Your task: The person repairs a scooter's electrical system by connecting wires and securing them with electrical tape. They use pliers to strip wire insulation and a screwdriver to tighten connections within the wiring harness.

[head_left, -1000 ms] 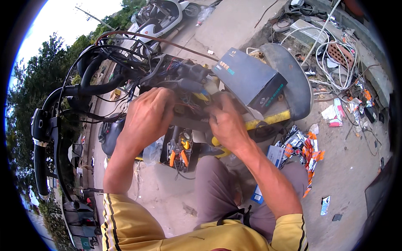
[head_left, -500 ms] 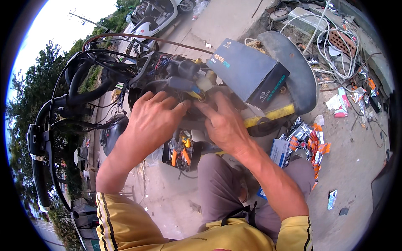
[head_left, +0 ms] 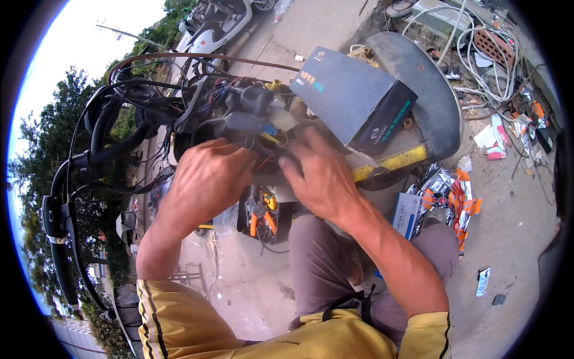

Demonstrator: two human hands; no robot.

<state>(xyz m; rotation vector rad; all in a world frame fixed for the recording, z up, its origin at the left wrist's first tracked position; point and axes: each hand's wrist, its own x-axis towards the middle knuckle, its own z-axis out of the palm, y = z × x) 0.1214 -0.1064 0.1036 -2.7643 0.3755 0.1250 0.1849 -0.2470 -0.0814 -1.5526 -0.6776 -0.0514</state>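
Observation:
Both of my hands are down among the exposed wiring of a stripped scooter or electric bike. My left hand (head_left: 216, 173) has its fingers curled inward at thin wires (head_left: 263, 160); what sits between the fingertips is hidden. Close by on the right, my right hand (head_left: 320, 176) reaches in with bent fingers and its thumb lowered, its fingertips partly out of sight. Just above the hands lie a blue-grey cylindrical part (head_left: 246, 123) and a pale connector (head_left: 283, 119) with a yellow wire. More coloured wires (head_left: 222, 87) bunch beyond them.
A dark box (head_left: 350, 96) rests on the vehicle beside a grey seat-like panel (head_left: 421, 96) and yellow bar (head_left: 391, 163). Below my hands, a tool container (head_left: 281, 230) holds orange-handled pliers (head_left: 262, 224). The handlebar (head_left: 57, 239) extends left. Torn wrappers (head_left: 460, 203) litter the right.
My hands have drawn slightly apart, and a thin orange-red wire now shows between them. The left fingers have curled in more. The whole view has shifted a little.

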